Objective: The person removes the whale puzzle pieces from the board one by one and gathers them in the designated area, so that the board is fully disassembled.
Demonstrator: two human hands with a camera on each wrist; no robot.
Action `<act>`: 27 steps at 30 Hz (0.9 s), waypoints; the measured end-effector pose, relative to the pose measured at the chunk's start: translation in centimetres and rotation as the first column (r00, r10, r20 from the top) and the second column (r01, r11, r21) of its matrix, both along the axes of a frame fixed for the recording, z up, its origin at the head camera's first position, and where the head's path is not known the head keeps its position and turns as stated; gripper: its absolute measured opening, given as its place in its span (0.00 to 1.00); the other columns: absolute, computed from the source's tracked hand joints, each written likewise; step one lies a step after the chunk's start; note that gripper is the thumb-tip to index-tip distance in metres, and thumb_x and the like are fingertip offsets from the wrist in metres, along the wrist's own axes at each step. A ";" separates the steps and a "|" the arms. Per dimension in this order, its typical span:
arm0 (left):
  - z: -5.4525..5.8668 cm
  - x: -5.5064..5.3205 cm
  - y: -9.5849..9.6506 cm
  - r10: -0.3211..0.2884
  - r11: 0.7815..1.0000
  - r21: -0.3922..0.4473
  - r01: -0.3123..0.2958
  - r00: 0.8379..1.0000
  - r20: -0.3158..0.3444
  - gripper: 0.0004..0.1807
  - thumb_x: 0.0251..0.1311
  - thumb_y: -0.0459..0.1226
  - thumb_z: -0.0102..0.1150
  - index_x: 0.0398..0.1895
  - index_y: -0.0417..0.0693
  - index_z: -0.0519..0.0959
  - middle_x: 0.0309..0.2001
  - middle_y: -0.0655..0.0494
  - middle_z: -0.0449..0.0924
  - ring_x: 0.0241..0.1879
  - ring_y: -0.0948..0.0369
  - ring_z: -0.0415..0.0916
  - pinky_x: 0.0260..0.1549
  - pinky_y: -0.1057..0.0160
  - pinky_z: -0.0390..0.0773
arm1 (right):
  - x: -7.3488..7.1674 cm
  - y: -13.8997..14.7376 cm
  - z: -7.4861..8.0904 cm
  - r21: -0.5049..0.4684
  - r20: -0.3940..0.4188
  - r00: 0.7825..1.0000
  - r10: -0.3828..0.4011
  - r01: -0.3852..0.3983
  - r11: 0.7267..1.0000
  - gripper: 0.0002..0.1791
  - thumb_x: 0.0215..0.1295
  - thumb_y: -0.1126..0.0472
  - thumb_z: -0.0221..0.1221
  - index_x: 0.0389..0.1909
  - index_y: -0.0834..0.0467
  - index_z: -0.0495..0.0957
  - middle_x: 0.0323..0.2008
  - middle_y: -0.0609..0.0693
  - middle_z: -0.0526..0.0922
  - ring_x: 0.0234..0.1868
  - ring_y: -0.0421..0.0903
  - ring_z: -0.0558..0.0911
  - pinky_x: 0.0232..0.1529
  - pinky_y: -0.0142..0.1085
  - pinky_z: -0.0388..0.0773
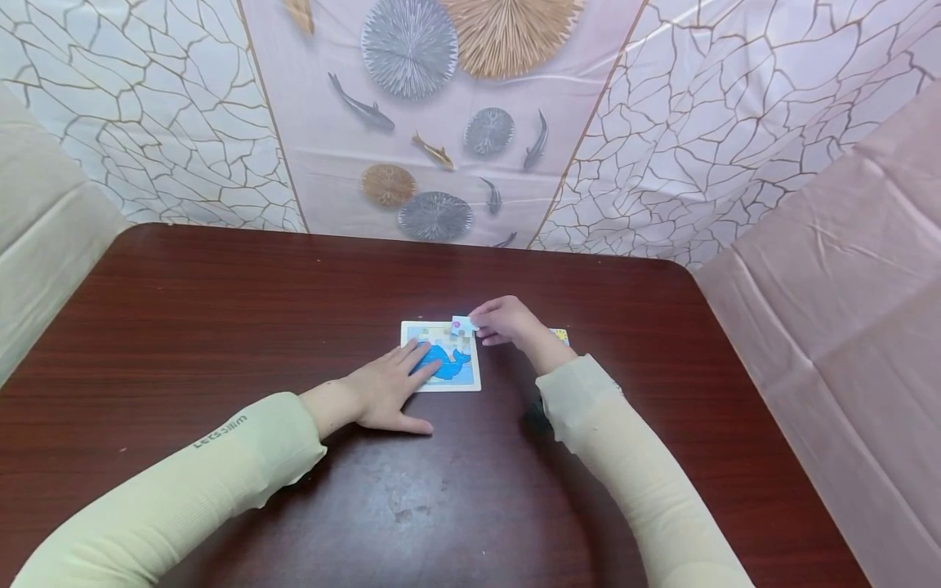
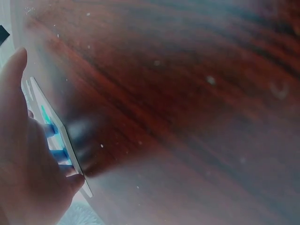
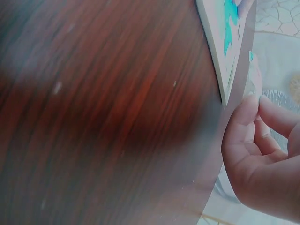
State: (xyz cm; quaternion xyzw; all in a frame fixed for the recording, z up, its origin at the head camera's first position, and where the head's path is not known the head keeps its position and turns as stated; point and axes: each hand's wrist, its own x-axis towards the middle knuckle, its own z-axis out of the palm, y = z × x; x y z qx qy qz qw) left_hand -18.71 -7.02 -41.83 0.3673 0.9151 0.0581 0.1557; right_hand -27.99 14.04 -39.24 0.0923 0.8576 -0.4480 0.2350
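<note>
A jigsaw puzzle board (image 1: pixel 478 377) with a white border and a blue whale picture lies on the table. My left hand (image 1: pixel 387 387) rests on its left part with fingers spread and straight, the thumb out over the wood. In the left wrist view the fingertips of the left hand (image 2: pixel 28 154) touch the board (image 2: pixel 61 124). My right hand (image 1: pixel 509 321) pinches a puzzle piece (image 1: pixel 461 326), pale with a pink swirl, over the board's upper right corner. From the right wrist view, thumb and forefinger of the right hand (image 3: pixel 262 145) meet on the piece (image 3: pixel 254 77), above the table.
Partly hidden behind the right wrist lies a flat item with a yellow pattern (image 1: pixel 561 335). A dark object (image 1: pixel 537 416) shows beside the right sleeve, too shaded to make out. The brown wooden table (image 1: pixel 220 327) ends at a patterned curtain (image 1: pixel 441 122).
</note>
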 end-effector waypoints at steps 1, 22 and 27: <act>0.0 0.0 0.0 0.000 1.000 -0.002 0.000 1.000 0.001 0.51 0.55 0.68 0.46 0.74 0.48 0.47 0.75 0.43 0.38 0.74 0.45 0.35 0.71 0.50 0.47 | 0.0 0.2 0.1 0.008 -0.001 1.000 0.003 -0.003 1.000 0.15 0.64 0.62 0.57 0.50 0.63 0.78 0.45 0.59 0.80 0.32 0.44 0.79 0.35 0.31 0.82; 0.0 0.5 -0.3 -0.041 0.999 -0.020 0.041 0.998 -0.037 0.53 0.55 0.67 0.47 0.74 0.44 0.46 0.74 0.40 0.37 0.74 0.43 0.35 0.70 0.48 0.49 | -0.8 5.4 1.1 0.040 -0.021 1.000 0.022 -0.021 0.999 0.17 0.66 0.61 0.56 0.52 0.64 0.77 0.34 0.52 0.79 0.29 0.41 0.77 0.29 0.27 0.76; 0.1 0.5 -0.2 -0.043 0.999 -0.029 0.042 0.998 -0.039 0.53 0.55 0.67 0.47 0.74 0.44 0.46 0.75 0.40 0.37 0.74 0.43 0.35 0.71 0.49 0.49 | -1.2 6.7 1.4 0.088 -0.009 0.998 0.062 -0.061 0.994 0.16 0.66 0.61 0.55 0.51 0.63 0.77 0.28 0.48 0.76 0.27 0.41 0.74 0.27 0.27 0.72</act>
